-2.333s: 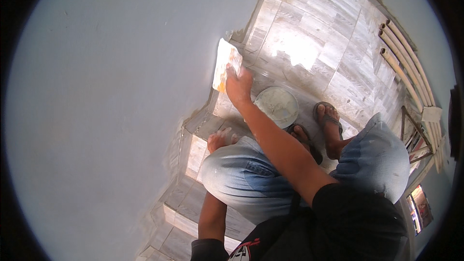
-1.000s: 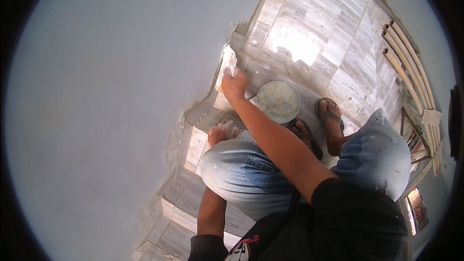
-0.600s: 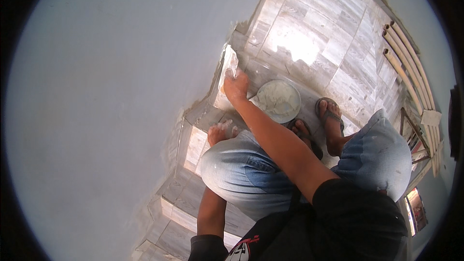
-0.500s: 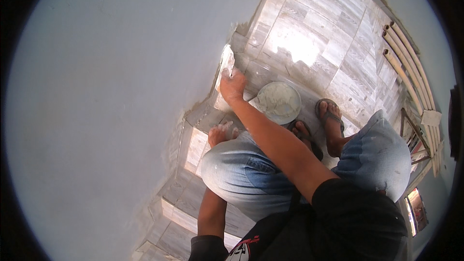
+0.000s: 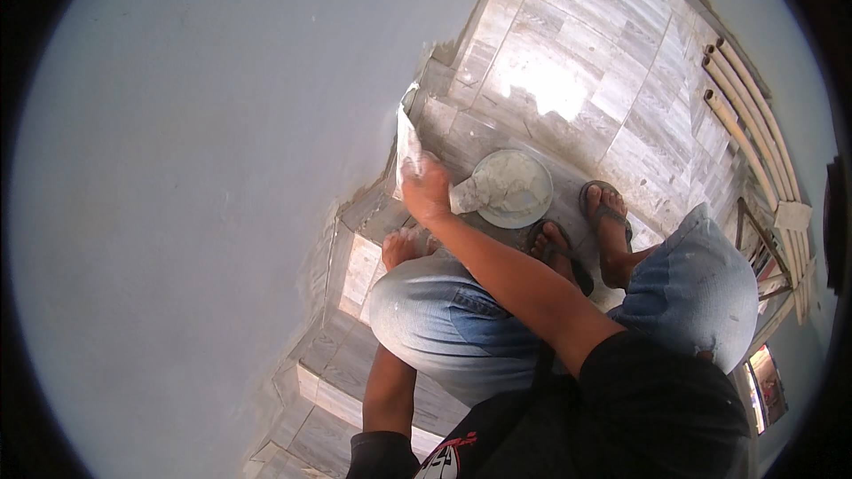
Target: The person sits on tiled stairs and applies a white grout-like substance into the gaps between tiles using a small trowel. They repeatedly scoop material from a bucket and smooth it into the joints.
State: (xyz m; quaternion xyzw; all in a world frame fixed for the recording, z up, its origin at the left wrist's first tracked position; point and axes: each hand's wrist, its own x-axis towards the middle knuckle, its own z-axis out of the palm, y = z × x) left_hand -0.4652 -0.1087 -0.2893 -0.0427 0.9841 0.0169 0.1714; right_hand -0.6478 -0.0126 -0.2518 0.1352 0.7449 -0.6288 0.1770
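Note:
My right hand (image 5: 426, 191) is closed around a flat, white-smeared scraper (image 5: 407, 137), held edge-on against the corner where the wall meets the stairs. Its handle is hidden in my fingers. Below it, my left hand (image 5: 401, 250) shows only in part past my knee, with white residue on it; its fingers look apart and appear to rest near the step edge. A round bucket (image 5: 548, 188) with pale, wet compound (image 5: 508, 182) stands on the step right of my right hand. A compound-coated piece (image 5: 467, 196) juts from the bucket's rim toward that hand.
A plain grey-blue wall (image 5: 195, 195) fills the left side. Wood-look tiled steps (image 5: 333, 421) run down toward the lower left, and a tiled floor (image 5: 612, 44) lies beyond the bucket. My sandalled feet (image 5: 608, 217) are beside the bucket. Long pale pipes (image 5: 754, 124) lean at the far right.
My right hand has drawn back slightly down along the wall corner with the scraper, whose blade now shows more edge-on. My left hand and the bucket have stayed in place.

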